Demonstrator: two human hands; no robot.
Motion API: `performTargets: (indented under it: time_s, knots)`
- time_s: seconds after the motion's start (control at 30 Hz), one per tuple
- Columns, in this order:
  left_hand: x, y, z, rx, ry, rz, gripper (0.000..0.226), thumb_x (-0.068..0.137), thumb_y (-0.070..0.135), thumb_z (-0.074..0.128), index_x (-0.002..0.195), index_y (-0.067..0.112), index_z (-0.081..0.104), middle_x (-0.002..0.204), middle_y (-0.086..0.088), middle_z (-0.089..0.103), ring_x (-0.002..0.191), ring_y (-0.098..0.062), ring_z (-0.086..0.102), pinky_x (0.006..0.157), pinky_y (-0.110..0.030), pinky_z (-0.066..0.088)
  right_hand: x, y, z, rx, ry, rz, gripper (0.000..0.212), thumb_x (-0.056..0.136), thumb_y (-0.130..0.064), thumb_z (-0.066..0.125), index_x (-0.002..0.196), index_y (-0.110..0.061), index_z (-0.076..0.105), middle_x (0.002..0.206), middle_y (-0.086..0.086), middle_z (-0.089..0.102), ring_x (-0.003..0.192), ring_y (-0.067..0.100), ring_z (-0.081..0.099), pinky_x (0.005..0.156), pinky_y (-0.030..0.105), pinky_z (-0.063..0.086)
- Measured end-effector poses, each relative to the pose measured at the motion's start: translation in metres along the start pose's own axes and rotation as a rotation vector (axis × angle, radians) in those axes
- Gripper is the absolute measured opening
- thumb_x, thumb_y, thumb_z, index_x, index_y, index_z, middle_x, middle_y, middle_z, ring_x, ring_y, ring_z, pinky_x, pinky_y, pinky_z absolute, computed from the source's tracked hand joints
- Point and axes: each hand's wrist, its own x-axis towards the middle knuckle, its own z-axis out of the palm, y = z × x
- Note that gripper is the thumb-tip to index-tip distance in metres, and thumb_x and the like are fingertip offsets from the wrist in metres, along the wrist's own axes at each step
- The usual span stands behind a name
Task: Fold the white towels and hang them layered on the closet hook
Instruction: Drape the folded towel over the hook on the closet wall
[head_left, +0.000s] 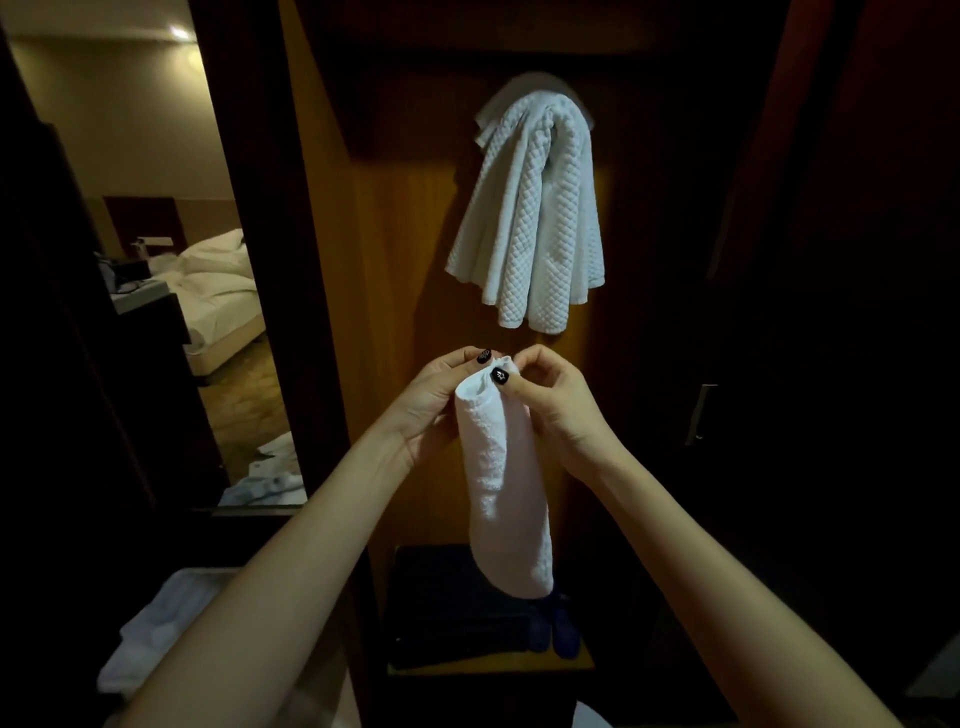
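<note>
A quilted white towel (530, 208) hangs draped over the closet hook (535, 83) on the wooden back panel; the hook itself is almost hidden by cloth. Just below it I hold a smaller plain white towel (506, 483), folded lengthwise and hanging straight down. My left hand (441, 395) grips its top left corner, with the thumb on the front. My right hand (550, 400) pinches the top right corner beside it. The two hands nearly touch at the towel's top edge.
A dark folded cloth (467, 608) lies on the closet shelf (493, 667) under the hanging towel. More white linen (156, 634) sits in a bin at the lower left. A mirror (156, 260) on the left shows a bed. A dark closet door with a handle (701, 413) stands to the right.
</note>
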Motion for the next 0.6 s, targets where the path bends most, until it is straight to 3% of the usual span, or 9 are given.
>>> performTargets:
  time_s: [0.1, 0.2, 0.3, 0.47, 0.6]
  knots:
    - [-0.002, 0.001, 0.001, -0.002, 0.006, 0.006, 0.008, 0.088, 0.014, 0.058, 0.088, 0.01, 0.065, 0.07, 0.002, 0.07, 0.06, -0.006, 0.065, 0.053, -0.018, 0.053, 0.001, 0.001, 0.001, -0.092, 0.03, 0.007, 0.03, 0.075, -0.027, 0.075, 0.09, -0.009, 0.057, 0.098, 0.017, 0.06, 0.093, 0.027, 0.057, 0.085, 0.041, 0.045]
    - [-0.001, 0.003, -0.001, 0.016, -0.006, -0.002, 0.013, 0.084, 0.014, 0.061, 0.087, 0.009, 0.073, 0.075, -0.002, 0.072, 0.065, -0.008, 0.068, 0.057, -0.019, 0.055, 0.001, 0.004, -0.002, -0.197, 0.014, 0.031, 0.019, 0.086, -0.025, 0.071, 0.089, -0.009, 0.061, 0.095, 0.016, 0.063, 0.089, 0.025, 0.059, 0.083, 0.038, 0.046]
    - [0.0, 0.006, -0.007, 0.15, -0.007, 0.0, 0.021, 0.084, 0.029, 0.063, 0.087, 0.017, 0.08, 0.088, -0.003, 0.076, 0.08, -0.01, 0.072, 0.066, -0.019, 0.056, -0.001, 0.006, -0.005, -0.21, 0.005, 0.044, 0.02, 0.089, -0.028, 0.069, 0.079, -0.012, 0.063, 0.085, 0.012, 0.064, 0.079, 0.021, 0.058, 0.071, 0.03, 0.045]
    - [-0.003, 0.007, -0.017, 0.207, -0.032, 0.043, 0.04, 0.089, 0.049, 0.054, 0.109, 0.022, 0.075, 0.117, -0.003, 0.071, 0.109, -0.011, 0.066, 0.078, -0.016, 0.053, 0.002, 0.011, -0.007, -0.229, 0.144, -0.022, 0.023, 0.09, -0.023, 0.071, 0.071, -0.014, 0.062, 0.07, 0.0, 0.064, 0.066, 0.009, 0.057, 0.06, 0.021, 0.044]
    - [-0.006, -0.006, -0.011, 0.353, 0.027, 0.148, 0.039, 0.088, 0.032, 0.066, 0.125, 0.021, 0.061, 0.119, 0.001, 0.07, 0.111, -0.007, 0.064, 0.078, -0.014, 0.051, 0.007, 0.014, -0.007, -0.262, 0.296, -0.099, 0.028, 0.088, -0.024, 0.072, 0.07, -0.008, 0.058, 0.069, 0.008, 0.055, 0.068, 0.018, 0.048, 0.063, 0.033, 0.037]
